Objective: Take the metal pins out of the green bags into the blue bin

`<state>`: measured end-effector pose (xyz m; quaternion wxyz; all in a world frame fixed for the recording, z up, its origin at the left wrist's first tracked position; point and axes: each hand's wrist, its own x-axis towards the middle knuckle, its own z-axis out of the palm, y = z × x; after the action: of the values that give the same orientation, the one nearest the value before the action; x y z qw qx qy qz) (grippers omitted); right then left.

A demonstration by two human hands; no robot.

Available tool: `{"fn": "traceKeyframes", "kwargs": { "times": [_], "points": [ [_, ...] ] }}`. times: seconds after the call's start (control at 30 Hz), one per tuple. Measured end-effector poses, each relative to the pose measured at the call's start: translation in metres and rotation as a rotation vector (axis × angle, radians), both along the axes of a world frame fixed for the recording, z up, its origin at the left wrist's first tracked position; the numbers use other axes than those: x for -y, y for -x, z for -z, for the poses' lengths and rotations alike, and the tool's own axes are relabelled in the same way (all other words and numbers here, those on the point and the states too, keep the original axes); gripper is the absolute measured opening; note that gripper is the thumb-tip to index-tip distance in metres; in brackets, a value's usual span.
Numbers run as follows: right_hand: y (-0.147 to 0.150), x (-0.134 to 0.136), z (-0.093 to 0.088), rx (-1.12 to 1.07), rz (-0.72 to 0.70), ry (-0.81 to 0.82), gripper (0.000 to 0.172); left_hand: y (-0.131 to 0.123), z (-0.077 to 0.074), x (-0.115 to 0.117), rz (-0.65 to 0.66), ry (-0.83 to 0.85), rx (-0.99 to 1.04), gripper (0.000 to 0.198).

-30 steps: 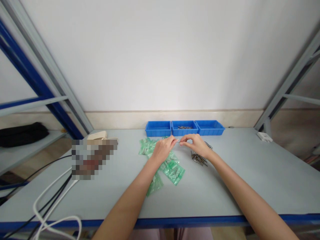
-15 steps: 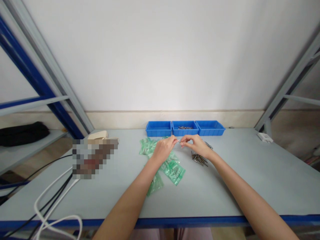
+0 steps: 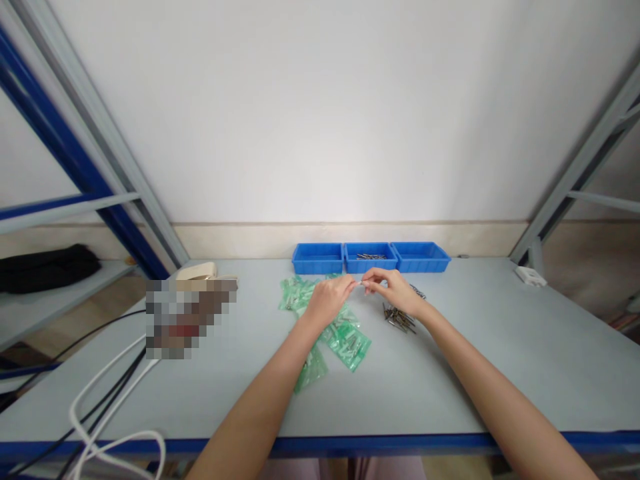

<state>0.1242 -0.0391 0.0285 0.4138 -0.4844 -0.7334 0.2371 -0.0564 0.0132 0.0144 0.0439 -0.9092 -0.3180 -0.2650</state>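
Observation:
My left hand (image 3: 329, 297) is closed in a pinch over the green bags, with a small white piece (image 3: 359, 283) showing at its fingertips. From the other side my right hand (image 3: 393, 291) pinches close to the same piece, its thumb and forefinger pressed together. What the right fingertips hold is too small to make out. Beneath and around the left hand lie several green plastic bags (image 3: 354, 347) with small pale, slim parts inside. A loose pile of thin metal pins or screws (image 3: 400, 320) rests below the right hand, and more metal pieces (image 3: 417, 291) lie partly behind its wrist.
Three blue bins stand in a row at the back: a left bin (image 3: 319, 268), a middle bin (image 3: 370, 265) holding metal pieces, and a right bin (image 3: 423, 267). White cables (image 3: 83, 400) and a blurred-out item (image 3: 187, 327) lie left. A white box (image 3: 531, 277) sits far right.
The fingertips of both hands have shifted very slightly to the right and now sit closer together around the small white piece. The bags, pins and bins stay put.

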Motion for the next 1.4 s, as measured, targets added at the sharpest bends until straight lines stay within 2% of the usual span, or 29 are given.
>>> {"fn": "traceKeyframes", "kwargs": {
  "times": [0.23, 0.43, 0.73, 0.9, 1.0, 1.3, 1.4],
  "points": [
    [-0.0004, 0.0014, -0.002, 0.053, -0.02, -0.009, 0.037, -0.0008, 0.0009, 0.0004, 0.028, 0.004, 0.033, 0.027],
    [-0.002, 0.0015, -0.0025, -0.011, -0.024, 0.026, 0.026, -0.0006, -0.0008, 0.0014, 0.025, 0.02, 0.026, 0.032],
    [0.0004, 0.0035, -0.0061, 0.018, -0.031, 0.008, 0.041, -0.0017, 0.0012, 0.0014, 0.053, 0.018, 0.049, 0.028],
    [-0.0012, 0.001, -0.0034, -0.036, -0.048, 0.018, 0.026, -0.0013, -0.0002, 0.002, 0.032, 0.057, 0.078, 0.028],
    [-0.0023, 0.0001, -0.0022, -0.025, -0.037, 0.016, 0.024, -0.0015, -0.0022, 0.0035, 0.024, 0.079, 0.068, 0.03],
    [-0.0013, 0.004, -0.0069, 0.106, -0.01, -0.012, 0.042, -0.0013, -0.0008, 0.0031, 0.056, 0.086, 0.099, 0.028],
    [-0.0017, 0.0033, -0.0061, 0.059, -0.022, 0.011, 0.038, -0.0008, -0.001, 0.0029, 0.069, 0.075, 0.07, 0.032]
  ]
}}
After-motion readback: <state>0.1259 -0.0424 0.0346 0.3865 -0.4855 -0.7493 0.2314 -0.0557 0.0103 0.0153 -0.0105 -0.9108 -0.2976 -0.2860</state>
